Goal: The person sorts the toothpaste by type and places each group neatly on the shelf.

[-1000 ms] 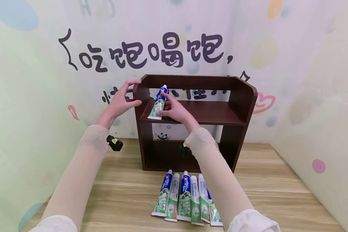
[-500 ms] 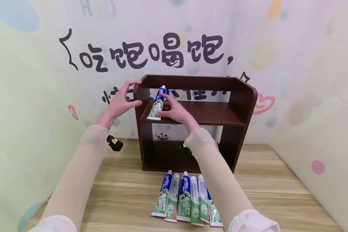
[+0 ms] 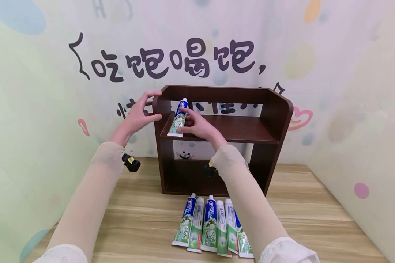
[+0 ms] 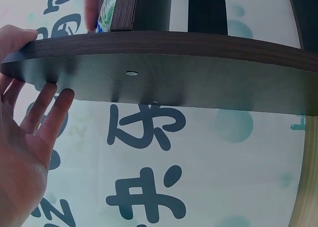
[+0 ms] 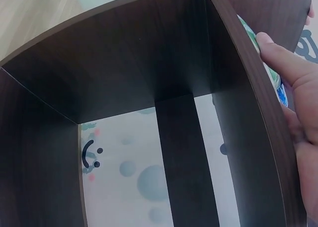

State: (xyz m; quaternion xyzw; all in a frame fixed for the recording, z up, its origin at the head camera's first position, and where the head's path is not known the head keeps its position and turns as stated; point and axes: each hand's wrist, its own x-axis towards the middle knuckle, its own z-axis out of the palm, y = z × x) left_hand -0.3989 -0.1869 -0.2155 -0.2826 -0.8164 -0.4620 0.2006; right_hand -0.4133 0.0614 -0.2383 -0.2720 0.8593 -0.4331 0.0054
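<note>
A blue-and-green toothpaste tube (image 3: 178,120) lies on the upper board of a dark brown shelf (image 3: 233,128), at its left end with the cap toward the back. My right hand (image 3: 200,126) holds this tube from its right side, thumb near the flat end and a finger near the cap. In the right wrist view the thumb (image 5: 278,55) touches the tube, which is partly hidden behind the board. My left hand (image 3: 133,117) grips the shelf's left side panel (image 4: 164,78); fingers (image 4: 57,115) touch its outer face.
Several toothpaste tubes, such as a blue-and-green tube (image 3: 209,226) and a white-and-green tube (image 3: 222,230), lie in a row on the wooden table (image 3: 135,219) before the shelf. My right forearm partly covers the rightmost. A printed wall (image 3: 283,40) stands behind.
The tube has shifted slightly left on the upper board and slants a little less, with my right hand moving along. My left hand stays on the side panel.
</note>
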